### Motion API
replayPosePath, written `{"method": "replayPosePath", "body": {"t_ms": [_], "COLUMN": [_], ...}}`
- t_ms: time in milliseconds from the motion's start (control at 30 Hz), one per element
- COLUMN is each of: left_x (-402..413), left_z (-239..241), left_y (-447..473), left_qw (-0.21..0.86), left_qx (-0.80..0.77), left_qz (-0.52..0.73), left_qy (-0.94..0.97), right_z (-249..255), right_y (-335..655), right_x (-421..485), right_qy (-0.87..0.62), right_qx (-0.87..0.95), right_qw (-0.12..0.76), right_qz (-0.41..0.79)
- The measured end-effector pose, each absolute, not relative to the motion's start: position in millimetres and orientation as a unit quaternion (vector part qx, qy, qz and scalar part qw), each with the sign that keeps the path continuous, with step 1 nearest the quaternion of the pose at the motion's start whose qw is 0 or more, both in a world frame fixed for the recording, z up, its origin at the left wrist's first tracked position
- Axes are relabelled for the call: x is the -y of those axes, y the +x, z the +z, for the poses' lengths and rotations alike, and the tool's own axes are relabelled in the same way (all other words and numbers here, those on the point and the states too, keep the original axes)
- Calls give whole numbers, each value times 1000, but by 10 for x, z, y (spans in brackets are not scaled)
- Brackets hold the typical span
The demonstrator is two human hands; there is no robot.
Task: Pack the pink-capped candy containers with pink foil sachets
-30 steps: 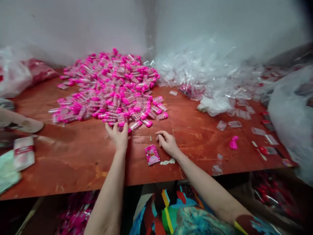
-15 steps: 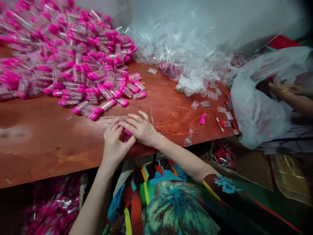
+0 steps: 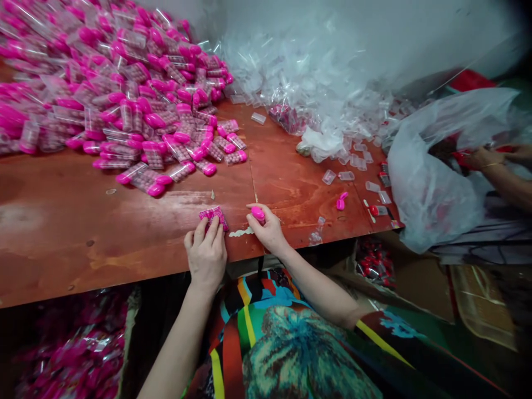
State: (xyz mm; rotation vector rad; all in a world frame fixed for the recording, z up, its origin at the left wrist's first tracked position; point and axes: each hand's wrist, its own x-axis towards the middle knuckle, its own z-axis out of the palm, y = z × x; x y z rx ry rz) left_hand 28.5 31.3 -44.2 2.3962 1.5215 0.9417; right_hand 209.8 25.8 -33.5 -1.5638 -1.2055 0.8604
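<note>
A big heap of clear tubes with pink caps [image 3: 124, 94] covers the far left of the red-brown table [image 3: 62, 233]. Near the front edge, my left hand [image 3: 206, 252] pinches a small pink printed packet [image 3: 213, 216] against the tabletop. My right hand [image 3: 269, 228] is closed round a pink-capped piece [image 3: 258, 213], just right of the packet. A small white scrap [image 3: 238, 233] lies between the two hands.
A pile of clear plastic wrappers [image 3: 307, 77] sits at the back. Loose clear tubes and a pink cap [image 3: 341, 200] lie to the right. Another person's hand [image 3: 486, 158] reaches into a large plastic bag [image 3: 436, 183]. Bags of pink goods [image 3: 83, 354] lie under the table.
My left hand left the heap and came to the front edge with the right; the two then parted, left on the pink packet, right on a pink-capped piece. The view swung right.
</note>
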Motion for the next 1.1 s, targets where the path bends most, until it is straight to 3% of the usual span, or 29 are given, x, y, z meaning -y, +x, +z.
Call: {"method": "replayPosePath", "body": {"t_ms": [267, 400, 533, 700, 767, 967, 1100], "left_x": [-195, -129, -126, -219, -266, -400, -423], "left_z": [-440, -409, -269, -98, -95, -212, -191], "left_y": [247, 293, 333, 395, 416, 401, 423], "left_qw": [-8, 4, 131, 447, 499, 290, 361], "left_qx": [-474, -456, -550, -603, -593, -634, -629], "left_qz": [407, 430, 461, 429, 436, 438, 460], "left_qy": [781, 779, 684, 502, 457, 567, 512], "right_z": [-163, -170, -201, -212, -233, -290, -291], "right_y": [1866, 1763, 1860, 2004, 2032, 2151, 2157], "right_x": [-381, -412, -423, -409, -404, -383, -390], "right_qy": [-571, -540, -535, -513, -537, -629, -617], "right_qx": [432, 394, 400, 461, 497, 541, 481], "right_qw": [473, 496, 497, 471, 462, 425, 459], "right_qz": [514, 554, 554, 550, 502, 361, 421]}}
